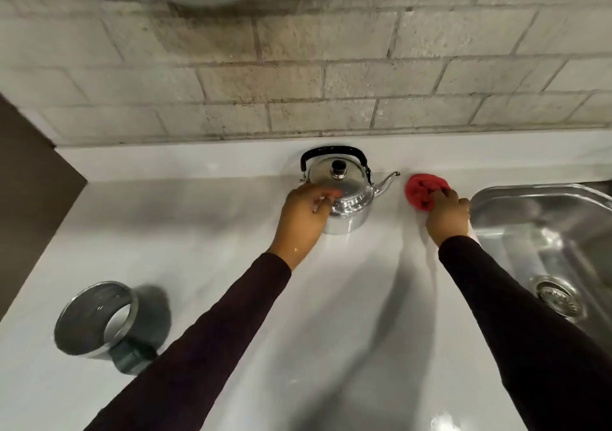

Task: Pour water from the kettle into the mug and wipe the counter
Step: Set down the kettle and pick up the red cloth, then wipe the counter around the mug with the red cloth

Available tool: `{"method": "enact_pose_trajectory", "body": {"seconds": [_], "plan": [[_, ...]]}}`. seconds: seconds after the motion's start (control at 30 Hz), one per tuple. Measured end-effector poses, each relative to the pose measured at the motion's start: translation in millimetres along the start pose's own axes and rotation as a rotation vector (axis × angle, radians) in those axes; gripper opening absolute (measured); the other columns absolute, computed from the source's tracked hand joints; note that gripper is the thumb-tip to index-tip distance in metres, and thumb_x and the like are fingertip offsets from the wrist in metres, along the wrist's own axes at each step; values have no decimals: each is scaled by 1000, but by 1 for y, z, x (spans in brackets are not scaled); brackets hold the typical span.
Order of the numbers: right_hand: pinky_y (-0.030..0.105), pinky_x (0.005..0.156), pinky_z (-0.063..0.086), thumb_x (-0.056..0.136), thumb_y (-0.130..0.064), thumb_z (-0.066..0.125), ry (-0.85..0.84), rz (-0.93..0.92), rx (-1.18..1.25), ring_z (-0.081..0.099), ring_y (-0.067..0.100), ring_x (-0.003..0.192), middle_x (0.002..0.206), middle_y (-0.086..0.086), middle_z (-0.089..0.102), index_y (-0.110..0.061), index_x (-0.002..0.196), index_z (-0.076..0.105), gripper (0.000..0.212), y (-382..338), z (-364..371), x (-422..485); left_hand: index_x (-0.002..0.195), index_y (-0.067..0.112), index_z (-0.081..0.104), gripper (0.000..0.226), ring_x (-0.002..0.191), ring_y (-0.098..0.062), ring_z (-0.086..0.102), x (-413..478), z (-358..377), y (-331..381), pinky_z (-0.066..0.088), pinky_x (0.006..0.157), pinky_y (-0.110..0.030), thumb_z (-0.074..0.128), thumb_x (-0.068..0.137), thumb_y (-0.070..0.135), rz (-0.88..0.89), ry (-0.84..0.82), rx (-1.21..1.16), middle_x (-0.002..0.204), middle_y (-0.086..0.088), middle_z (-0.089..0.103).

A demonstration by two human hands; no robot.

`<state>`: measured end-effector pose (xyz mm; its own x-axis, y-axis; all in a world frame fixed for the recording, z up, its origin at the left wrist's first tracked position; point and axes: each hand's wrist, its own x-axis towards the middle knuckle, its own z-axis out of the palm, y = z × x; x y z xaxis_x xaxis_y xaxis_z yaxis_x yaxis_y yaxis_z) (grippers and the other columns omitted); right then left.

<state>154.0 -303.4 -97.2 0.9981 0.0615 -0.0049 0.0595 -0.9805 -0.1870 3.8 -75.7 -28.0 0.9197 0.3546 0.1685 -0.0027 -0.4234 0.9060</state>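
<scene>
A shiny steel kettle [347,185] with a black handle stands at the back of the white counter [231,232], spout pointing right. My left hand [304,218] rests against the kettle's left side, fingers spread over its shoulder, not around the handle. A crumpled red cloth [422,188] lies on the counter just right of the spout. My right hand [445,213] presses down on the cloth, fingers curled into it. A metal mug [99,318] stands at the front left and holds water.
A steel sink [543,232] with a drain [559,298] is sunk into the counter at the right, close to my right hand. A tiled wall [298,82] runs behind the counter. A dark panel [29,182] borders the left edge.
</scene>
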Motion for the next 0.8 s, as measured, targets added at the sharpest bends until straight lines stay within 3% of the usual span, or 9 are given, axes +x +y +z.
{"method": "enact_pose_trajectory", "body": {"seconds": [0.1,0.2,0.37,0.47,0.6,0.8], "plan": [[43,89,39,79,12,42,15,-25,-1,46,46,109,129,27,48,2,121,52,44,3,1,1,93,19,73,20,84,0,60,-51,-8,11,43,72,-13,57,88,9,-52,-18,-110,88,14,68],[43,91,38,78,13,44,17,-65,-40,53,43,102,118,25,60,-1,118,56,44,4,-1,2,89,25,72,22,81,8,60,-90,-19,14,39,68,-3,55,90,12,-113,-57,-150,78,23,68],[42,83,45,76,7,51,-2,-78,-98,62,44,90,92,26,69,-1,106,61,33,-3,-3,-12,91,33,71,26,77,9,60,-126,-38,17,39,65,-1,52,92,16,-155,-96,-162,75,16,68],[41,74,48,73,2,56,-10,-51,-31,61,46,84,87,28,68,-1,104,63,32,-9,-3,-34,89,37,70,28,76,8,60,-138,-46,18,40,66,-3,51,92,17,-160,-96,-166,72,19,68],[43,75,51,67,-1,65,9,-68,69,61,47,82,86,28,68,0,100,65,33,-26,-1,-78,88,39,69,30,74,8,59,-155,-56,18,41,66,-4,50,93,16,-166,-123,-180,70,26,67],[29,61,38,65,3,60,28,-134,195,62,40,77,81,22,67,2,85,63,20,-58,14,-177,91,31,71,27,71,8,58,-177,-74,16,43,66,-5,51,93,13,-155,-138,-216,73,13,68]]}}
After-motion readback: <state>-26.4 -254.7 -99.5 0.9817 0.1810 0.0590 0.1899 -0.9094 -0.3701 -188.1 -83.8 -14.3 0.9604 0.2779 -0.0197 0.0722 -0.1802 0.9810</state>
